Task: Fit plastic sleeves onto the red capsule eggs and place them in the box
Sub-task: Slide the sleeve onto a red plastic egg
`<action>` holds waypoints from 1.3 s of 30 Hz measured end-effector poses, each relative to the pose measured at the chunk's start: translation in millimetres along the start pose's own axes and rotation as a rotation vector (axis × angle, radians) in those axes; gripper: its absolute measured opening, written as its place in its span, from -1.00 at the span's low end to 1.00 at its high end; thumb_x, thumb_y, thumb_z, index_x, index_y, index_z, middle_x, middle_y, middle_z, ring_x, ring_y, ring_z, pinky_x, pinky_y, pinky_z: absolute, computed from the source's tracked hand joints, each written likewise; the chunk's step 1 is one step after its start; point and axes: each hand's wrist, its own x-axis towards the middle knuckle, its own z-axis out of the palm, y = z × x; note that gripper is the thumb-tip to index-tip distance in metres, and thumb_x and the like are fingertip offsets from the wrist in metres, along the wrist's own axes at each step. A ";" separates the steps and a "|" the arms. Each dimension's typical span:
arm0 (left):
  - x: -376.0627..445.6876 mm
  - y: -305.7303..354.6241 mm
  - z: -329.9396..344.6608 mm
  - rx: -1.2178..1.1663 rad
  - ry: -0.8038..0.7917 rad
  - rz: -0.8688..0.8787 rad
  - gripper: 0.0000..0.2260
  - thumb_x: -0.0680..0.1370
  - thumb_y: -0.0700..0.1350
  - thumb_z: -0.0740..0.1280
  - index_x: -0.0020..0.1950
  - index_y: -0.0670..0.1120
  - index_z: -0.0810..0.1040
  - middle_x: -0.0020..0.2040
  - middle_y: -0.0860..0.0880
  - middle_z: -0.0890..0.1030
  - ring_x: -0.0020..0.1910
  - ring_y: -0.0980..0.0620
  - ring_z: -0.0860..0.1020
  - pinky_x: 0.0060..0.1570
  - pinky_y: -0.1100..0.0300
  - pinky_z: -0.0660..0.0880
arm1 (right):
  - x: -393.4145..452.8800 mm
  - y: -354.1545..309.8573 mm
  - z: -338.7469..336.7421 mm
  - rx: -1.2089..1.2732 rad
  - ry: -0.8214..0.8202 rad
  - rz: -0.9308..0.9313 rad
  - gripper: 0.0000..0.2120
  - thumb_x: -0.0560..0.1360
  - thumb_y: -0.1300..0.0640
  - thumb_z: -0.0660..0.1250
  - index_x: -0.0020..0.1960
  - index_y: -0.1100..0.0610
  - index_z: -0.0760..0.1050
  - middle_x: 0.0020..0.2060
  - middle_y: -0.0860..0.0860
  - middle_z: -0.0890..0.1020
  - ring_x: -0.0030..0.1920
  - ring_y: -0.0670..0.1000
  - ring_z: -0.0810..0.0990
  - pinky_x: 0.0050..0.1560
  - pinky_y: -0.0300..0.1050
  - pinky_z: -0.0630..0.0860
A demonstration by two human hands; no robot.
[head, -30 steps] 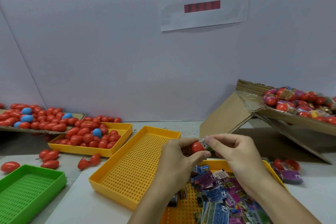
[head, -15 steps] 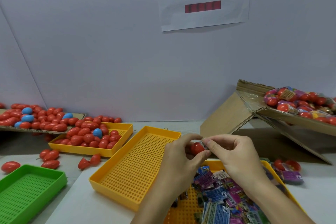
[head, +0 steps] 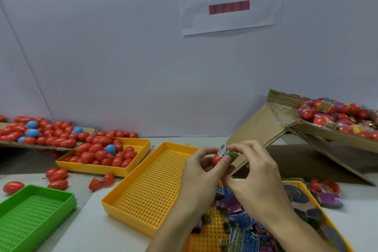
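Head view gives me both hands raised over the near rim of the empty yellow tray (head: 147, 188). My left hand (head: 201, 178) pinches the red capsule egg (head: 217, 159); my right hand (head: 256, 174) pinches the plastic sleeve (head: 226, 152) half over its top. The cardboard box (head: 319, 129) tilts at right, with bare tabletop (head: 98, 231) open below.

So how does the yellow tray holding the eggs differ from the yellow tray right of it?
The egg tray lies farther back and is heaped with red eggs plus one blue egg; the middle tray shows only bare perforated floor. The egg tray runs mostly sideways, the middle tray diagonally toward the camera. Both are yellow, rectangular and shallow.
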 end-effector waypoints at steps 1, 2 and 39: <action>-0.4 0.6 1.0 -0.006 -0.004 0.000 -0.87 0.54 -0.21 0.43 0.08 -0.13 0.59 -0.10 -0.10 0.72 -0.09 -0.04 0.72 -0.12 0.19 0.64 | 0.1 0.6 0.0 -0.023 0.016 -0.003 -0.55 0.36 -0.03 0.55 0.19 -0.04 0.51 0.06 -0.22 0.44 0.08 -0.22 0.43 -0.06 -0.44 0.39; -0.6 0.7 1.8 -0.009 -0.004 0.004 -0.86 0.54 -0.21 0.43 0.08 -0.13 0.58 -0.10 -0.10 0.72 -0.09 -0.04 0.71 -0.11 0.18 0.64 | 0.3 1.0 0.1 -0.039 0.030 -0.005 -0.56 0.35 -0.04 0.55 0.17 -0.03 0.52 0.05 -0.21 0.42 0.07 -0.22 0.40 -0.07 -0.43 0.38; 0.3 -0.4 2.1 0.027 0.147 0.087 -0.88 0.58 -0.16 0.37 -0.10 -0.11 0.69 -0.21 -0.09 0.72 -0.18 -0.07 0.71 -0.22 0.17 0.64 | 2.2 0.5 -3.6 0.108 0.000 -0.018 -0.58 0.35 -0.07 0.52 0.17 0.00 0.62 -0.01 -0.31 0.48 0.13 -0.28 0.44 0.05 -0.52 0.36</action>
